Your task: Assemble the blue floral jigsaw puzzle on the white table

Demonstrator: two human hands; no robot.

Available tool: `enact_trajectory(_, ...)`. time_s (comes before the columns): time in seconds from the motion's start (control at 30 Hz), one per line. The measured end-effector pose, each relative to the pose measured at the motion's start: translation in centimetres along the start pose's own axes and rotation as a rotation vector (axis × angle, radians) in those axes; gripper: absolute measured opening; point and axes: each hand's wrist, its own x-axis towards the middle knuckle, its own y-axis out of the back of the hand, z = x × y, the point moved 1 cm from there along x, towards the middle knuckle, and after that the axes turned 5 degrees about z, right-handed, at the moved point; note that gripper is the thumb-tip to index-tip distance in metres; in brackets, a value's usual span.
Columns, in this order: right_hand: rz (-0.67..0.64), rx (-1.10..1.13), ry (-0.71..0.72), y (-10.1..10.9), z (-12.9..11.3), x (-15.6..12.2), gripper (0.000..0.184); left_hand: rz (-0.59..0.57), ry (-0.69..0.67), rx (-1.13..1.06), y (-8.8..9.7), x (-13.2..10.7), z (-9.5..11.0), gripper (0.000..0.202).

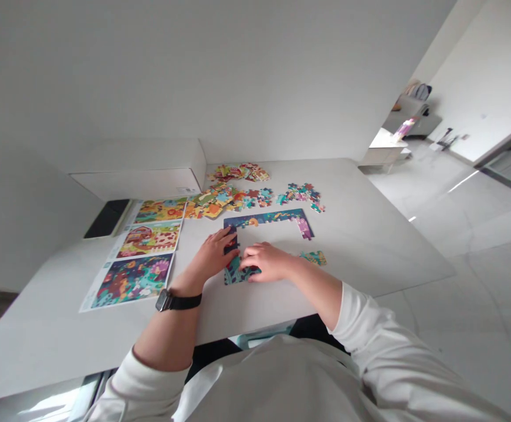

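A partly joined jigsaw puzzle [264, 218] lies on the table, its dark blue top edge, left side and lower left corner in place around a bare middle. My left hand [215, 253] rests on the puzzle's left side with its fingers stretched over the pieces. Bent fingers of my right hand [267, 262] press on a puzzle piece [254, 271] at the lower left corner, mostly covered by them. Just right of that hand lies a short joined strip of teal and yellow pieces [315, 258]. A purple piece [303, 227] hangs down from the upper right corner.
Loose puzzle pieces lie in piles: yellow ones [213, 200], red ones [237, 172] and teal ones [303, 192]. Printed picture sheets [134, 278] lie at left, beside a dark phone-like slab [108, 218]. A white box [145, 183] stands against the wall.
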Motion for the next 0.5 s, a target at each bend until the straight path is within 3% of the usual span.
enact_trajectory(0.13, 0.053, 0.130, -0.047, 0.8, 0.2, -0.2, 0.026, 0.059, 0.014, -0.042, -0.1, 0.2, 0.1, 0.055)
enact_trajectory(0.27, 0.213, 0.210, -0.124, 2.8, 1.4, -0.9, 0.023, 0.181, 0.011, -0.139, 0.6, 0.4, 1.2, 0.046)
enact_trajectory(0.4, 0.410, 0.175, -0.240, 5.4, 4.0, -2.5, 0.023, 0.257, 0.056, -0.205, 1.8, 0.4, 2.6, 0.041)
enact_trajectory(0.5, 0.532, 0.173, -0.367, 7.5, 6.8, -4.6, 0.023, 0.226, 0.159, -0.247, 2.5, 0.2, 3.3, 0.041)
